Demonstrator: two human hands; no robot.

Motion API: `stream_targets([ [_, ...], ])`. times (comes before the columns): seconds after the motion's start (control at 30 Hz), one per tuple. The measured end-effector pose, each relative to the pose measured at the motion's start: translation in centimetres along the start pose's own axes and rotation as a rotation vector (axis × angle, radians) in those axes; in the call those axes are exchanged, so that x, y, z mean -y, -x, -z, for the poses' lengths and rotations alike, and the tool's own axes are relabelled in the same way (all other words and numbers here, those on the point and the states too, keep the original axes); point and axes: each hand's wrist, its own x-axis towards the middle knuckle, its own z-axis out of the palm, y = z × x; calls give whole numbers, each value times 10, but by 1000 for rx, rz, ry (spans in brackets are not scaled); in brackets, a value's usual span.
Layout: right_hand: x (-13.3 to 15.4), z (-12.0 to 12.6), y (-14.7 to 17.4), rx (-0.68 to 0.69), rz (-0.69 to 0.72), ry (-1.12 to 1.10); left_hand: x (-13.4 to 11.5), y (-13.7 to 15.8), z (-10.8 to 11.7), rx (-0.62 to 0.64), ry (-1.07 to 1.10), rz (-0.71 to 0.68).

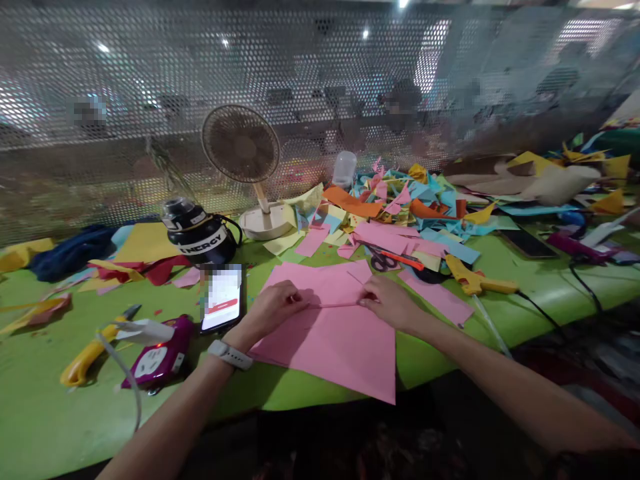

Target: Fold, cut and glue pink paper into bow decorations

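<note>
A large pink paper sheet [345, 347] lies in front of me at the table's near edge, with a crease or folded edge running across it. At the left end of that crease, the curled fingers of my left hand [275, 305] pinch the paper. My right hand [387, 300] grips the crease's other end between thumb and fingers. A white watch band circles my left wrist. Just beyond the sheet are dark-handled scissors [383, 261] and an orange-red tool [400, 259], partly among pink strips [437, 297].
Left of the sheet are a lit phone [223, 300], a purple device [160, 353] and a yellow-handled cutter [93, 353]. Behind stand a black jug [200, 233] and a fan [243, 150]. A yellow glue gun [477, 280] lies right, near a dark phone [527, 243]. Coloured scraps [425, 200] pile behind.
</note>
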Motion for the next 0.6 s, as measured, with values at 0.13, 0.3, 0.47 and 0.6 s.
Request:
stream_targets([
  [0.13,-1,0,-2,23,-3,-23,5,5,11,25,-101,59],
  [0.3,-9,-3,-5,15,30,-13,-14,19,21,-89,-298,126],
  [0.47,-14,-6,-7,32,47,-21,-53,32,-11,-66,-310,-267],
  [0.6,-15,-6,-8,31,60,-20,-66,30,-42,140,-393,-372],
])
